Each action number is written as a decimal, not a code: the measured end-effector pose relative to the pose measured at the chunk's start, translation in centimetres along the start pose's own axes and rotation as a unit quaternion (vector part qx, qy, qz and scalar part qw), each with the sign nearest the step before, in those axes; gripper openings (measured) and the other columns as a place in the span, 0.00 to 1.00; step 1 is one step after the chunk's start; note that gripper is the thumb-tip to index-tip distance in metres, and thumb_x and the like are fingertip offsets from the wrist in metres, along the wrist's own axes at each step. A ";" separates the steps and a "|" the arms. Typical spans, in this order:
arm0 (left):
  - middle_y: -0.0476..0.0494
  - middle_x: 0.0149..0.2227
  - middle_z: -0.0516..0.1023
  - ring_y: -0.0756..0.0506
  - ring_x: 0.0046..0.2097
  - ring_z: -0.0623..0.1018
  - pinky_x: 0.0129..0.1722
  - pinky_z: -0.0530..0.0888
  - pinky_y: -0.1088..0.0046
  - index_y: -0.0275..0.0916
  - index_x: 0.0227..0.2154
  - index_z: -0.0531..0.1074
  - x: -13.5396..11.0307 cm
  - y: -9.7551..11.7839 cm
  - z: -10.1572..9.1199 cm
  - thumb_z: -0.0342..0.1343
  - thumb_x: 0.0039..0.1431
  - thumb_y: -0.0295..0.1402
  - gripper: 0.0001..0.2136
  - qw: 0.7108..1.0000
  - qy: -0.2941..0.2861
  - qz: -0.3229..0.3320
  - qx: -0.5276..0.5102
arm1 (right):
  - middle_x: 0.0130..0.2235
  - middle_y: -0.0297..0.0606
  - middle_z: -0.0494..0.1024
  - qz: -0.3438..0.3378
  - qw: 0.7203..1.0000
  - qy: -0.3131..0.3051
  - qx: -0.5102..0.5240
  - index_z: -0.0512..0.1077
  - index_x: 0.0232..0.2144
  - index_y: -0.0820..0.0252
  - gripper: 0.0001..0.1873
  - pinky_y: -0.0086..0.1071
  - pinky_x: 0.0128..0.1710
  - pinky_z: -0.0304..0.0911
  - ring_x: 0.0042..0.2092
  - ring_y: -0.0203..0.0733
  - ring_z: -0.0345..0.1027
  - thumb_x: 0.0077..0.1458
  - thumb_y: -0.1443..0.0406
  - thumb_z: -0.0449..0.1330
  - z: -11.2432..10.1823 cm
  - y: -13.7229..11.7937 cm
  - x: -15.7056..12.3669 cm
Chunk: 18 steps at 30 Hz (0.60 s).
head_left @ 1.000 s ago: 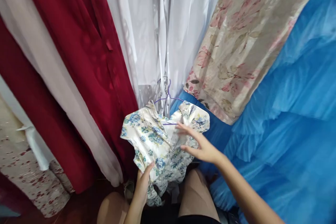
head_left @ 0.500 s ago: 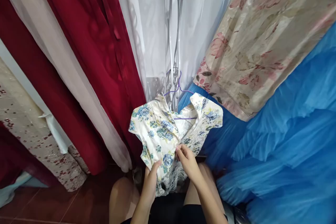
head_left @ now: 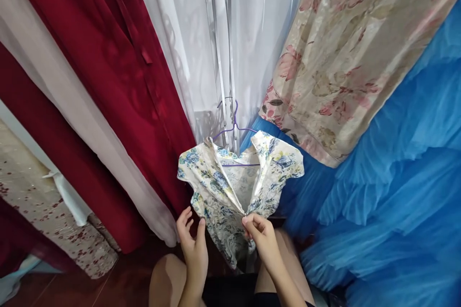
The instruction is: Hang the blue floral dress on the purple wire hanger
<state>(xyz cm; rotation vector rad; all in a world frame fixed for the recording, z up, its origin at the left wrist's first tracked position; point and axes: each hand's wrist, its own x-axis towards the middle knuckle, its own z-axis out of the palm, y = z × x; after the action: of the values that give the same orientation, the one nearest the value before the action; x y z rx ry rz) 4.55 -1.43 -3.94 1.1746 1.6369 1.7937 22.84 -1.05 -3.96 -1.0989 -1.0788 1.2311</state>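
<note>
A white cap-sleeved garment with blue flowers (head_left: 219,201) hangs in front of me on a purple hanger (head_left: 236,127). Its front parts in a deep V. My right hand (head_left: 261,232) is closed in a pinch at the point of that V, with a tiny piece at its fingertips that could be a zipper pull; I cannot make it out for sure. To the left, my left hand (head_left: 193,242) is open, fingers spread beside the garment's side and holding nothing. The lower end is bunched and dark, so whether it is a blouse or a dress I cannot tell.
Long red cloth (head_left: 118,72) hangs at left, with white cloth (head_left: 248,33) behind the hanger. On the right are a beige flowered fabric (head_left: 334,76) and blue ruffled tulle (head_left: 396,211). My bare knees flank the garment above a reddish tiled floor (head_left: 82,288).
My left hand has let go of the garment's side and moved left, its fingers opening. The V at the front has spread wider and lower, and my right hand's pinch has shifted slightly down.
</note>
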 end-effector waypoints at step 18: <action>0.41 0.31 0.77 0.41 0.35 0.76 0.36 0.66 0.70 0.41 0.39 0.75 -2.0 1.7 5.4 0.50 0.63 0.30 0.08 0.914 -0.370 0.090 0.138 | 0.12 0.30 0.65 -0.064 0.995 -0.031 -0.070 0.71 0.15 0.60 0.19 0.28 0.19 0.47 0.16 0.32 0.52 0.52 0.57 0.64 -0.4 -11.4 8.3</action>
<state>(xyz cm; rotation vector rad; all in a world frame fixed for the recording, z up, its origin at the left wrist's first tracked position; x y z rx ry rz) 10.44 -0.20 -3.22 1.8874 1.3535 0.9903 25.28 6.94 7.41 -1.0842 -1.2793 1.1067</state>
